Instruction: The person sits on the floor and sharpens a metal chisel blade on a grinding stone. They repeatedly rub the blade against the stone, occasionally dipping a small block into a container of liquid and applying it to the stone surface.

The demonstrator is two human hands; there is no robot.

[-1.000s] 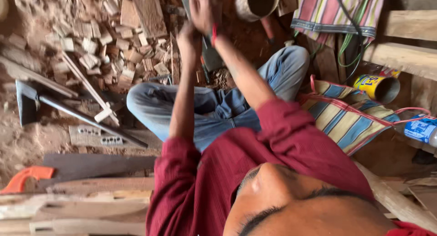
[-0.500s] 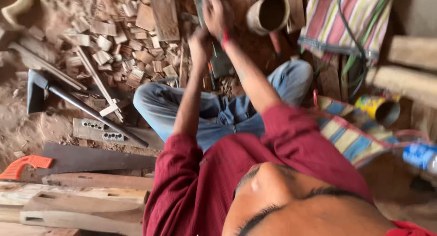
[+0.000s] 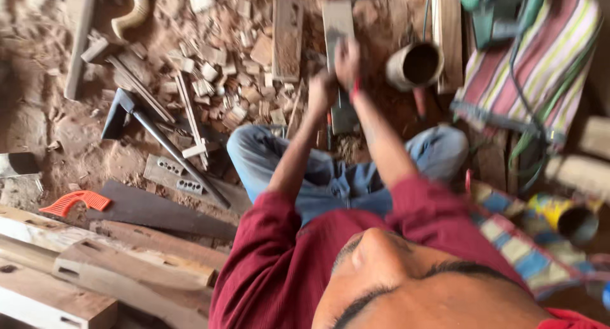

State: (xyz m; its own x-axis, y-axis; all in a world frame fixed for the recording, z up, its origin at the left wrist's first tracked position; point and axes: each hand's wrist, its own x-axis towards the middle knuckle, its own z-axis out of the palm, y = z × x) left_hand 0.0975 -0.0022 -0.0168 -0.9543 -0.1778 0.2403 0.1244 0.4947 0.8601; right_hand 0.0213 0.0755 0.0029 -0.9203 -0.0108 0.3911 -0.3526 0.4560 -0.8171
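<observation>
I sit cross-legged in blue jeans on a dusty floor, arms stretched forward. My right hand [image 3: 348, 62] is closed around a narrow upright wooden board [image 3: 337, 21]. My left hand [image 3: 322, 91] is a fist just below and beside it, apparently on the same board; blur hides the exact grip. A dark flat piece [image 3: 345, 119] lies under the hands, between my knees. A red band shows at my right wrist.
Wood chips and offcuts [image 3: 210, 81] litter the floor ahead. An adze-like tool [image 3: 127, 113] and a handsaw with an orange handle [image 3: 70, 202] lie left. A metal can [image 3: 416, 65], a striped cloth [image 3: 527, 81] with a green power tool [image 3: 495, 11], and timbers [image 3: 95, 278] surround me.
Both hands stay together on the board. The view has swung, so hands, can and cloth sit lower and further right in the frame than before.
</observation>
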